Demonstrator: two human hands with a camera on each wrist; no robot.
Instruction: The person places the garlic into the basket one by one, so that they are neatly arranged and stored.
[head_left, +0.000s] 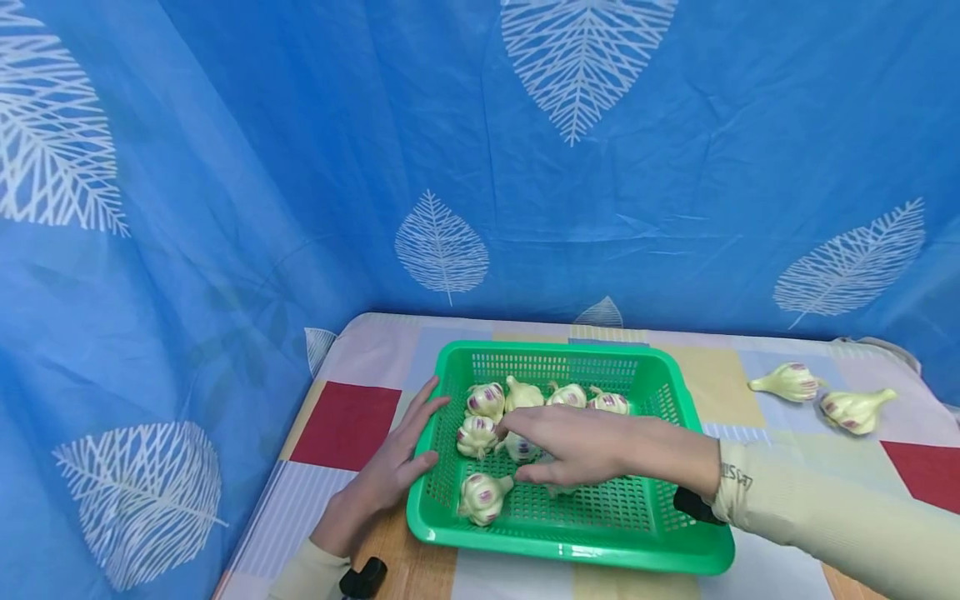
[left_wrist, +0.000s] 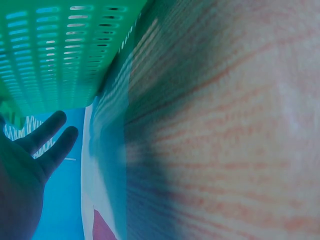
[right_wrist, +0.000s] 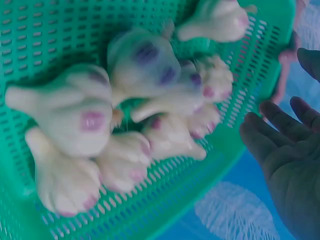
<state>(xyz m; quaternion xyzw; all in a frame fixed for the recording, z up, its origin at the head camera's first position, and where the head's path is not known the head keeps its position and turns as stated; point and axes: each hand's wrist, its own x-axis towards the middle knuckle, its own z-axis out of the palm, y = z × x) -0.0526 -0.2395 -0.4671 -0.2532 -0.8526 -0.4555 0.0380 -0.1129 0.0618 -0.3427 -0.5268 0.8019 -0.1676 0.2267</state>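
Observation:
A green perforated plastic basket (head_left: 566,553) holds several garlic bulbs (head_left: 482,498), white with purple patches. My left hand (head_left: 390,462) lies along the outside of its left rim, fingers spread and fairly straight; the fingertips and thumb appear to touch the rim. In the left wrist view, two of this hand's fingers stick out past the basket wall (left_wrist: 60,55). Above the bulbs reaches my right hand (head_left: 577,446), fingers extended, hiding part of the garlic. The right wrist view shows nothing in that hand (right_wrist: 295,160), with bulbs (right_wrist: 75,112) heaped beside it.
Two more garlic bulbs (head_left: 858,411) lie on the patchwork tablecloth (head_left: 345,427) to the right of the basket. A blue curtain (head_left: 637,225) with white leaf prints hangs behind and left of the table. Bare wood (head_left: 412,550) shows at the front.

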